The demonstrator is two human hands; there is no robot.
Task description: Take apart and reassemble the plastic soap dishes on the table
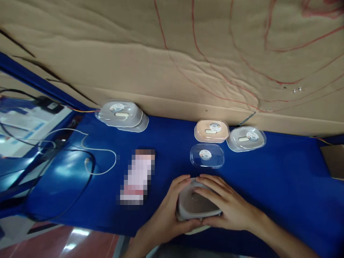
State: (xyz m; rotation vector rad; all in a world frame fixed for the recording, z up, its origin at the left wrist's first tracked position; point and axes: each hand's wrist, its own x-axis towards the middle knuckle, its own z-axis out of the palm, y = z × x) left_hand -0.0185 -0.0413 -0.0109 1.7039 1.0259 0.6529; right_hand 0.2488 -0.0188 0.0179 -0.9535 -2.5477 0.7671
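Observation:
Both my hands are wrapped round a grey oval container (197, 202) near the front edge of the blue table. My left hand (174, 208) grips its left side, and my right hand (223, 204) holds its right side with some fingers across the top. Part of a pale yellowish piece (197, 230) shows under the container at the front. Just beyond my hands a clear lid (206, 156) with a round label lies flat. Behind it sit a lidded peach container (211, 131) and, to the right, a lidded grey container (245, 138).
Lidded containers (122, 114) are stacked at the back left. A pixelated, phone-like object (137, 177) lies left of my hands. White and black cables (100, 172) curl over the left of the blue table (282, 179). Brown cardboard (120, 64) stands behind.

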